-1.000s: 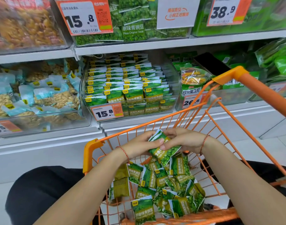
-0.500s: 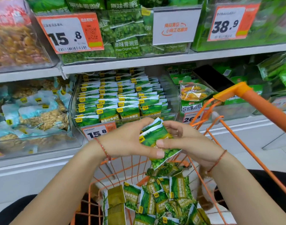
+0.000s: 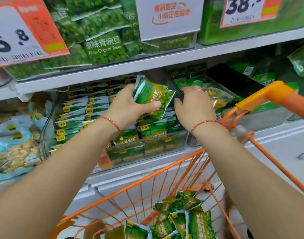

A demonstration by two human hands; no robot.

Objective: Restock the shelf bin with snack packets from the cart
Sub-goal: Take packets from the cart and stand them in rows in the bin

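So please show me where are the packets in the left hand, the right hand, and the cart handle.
packets (image 3: pixel 152 96): head view, green front of the held bundle.
right hand (image 3: pixel 194 107): head view, back of the hand.
cart handle (image 3: pixel 275 94): head view, orange corner piece.

green snack packets above clear shelf bin, more in orange cart

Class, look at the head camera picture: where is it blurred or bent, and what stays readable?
Head view: motion blur smears the price tag and the white sign; wide-angle distortion bows the shelf edge; lighting is even and soft; print on the packets gripped by the left hand is only partly legible.
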